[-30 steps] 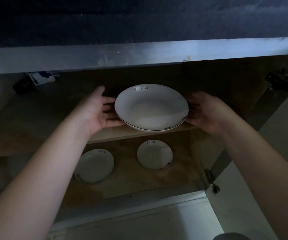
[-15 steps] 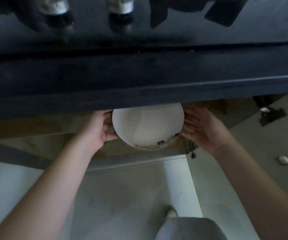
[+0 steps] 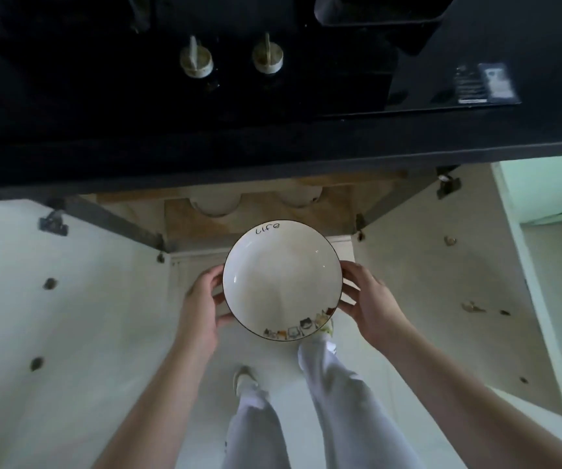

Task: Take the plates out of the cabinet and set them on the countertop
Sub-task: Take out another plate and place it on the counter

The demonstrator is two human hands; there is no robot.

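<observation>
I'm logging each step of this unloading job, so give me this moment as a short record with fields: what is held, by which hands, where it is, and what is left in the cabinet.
held item: white plate, "life" written on its rim
left hand: grips the plate's left edge
right hand: grips the plate's right edge
plate position: out of the cabinet, in the air below the black countertop
left in cabinet: two plates, partly visible
cabinet doors: both open

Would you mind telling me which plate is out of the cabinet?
The plate marked "life", held between both hands; two others remain on the shelf.
</observation>
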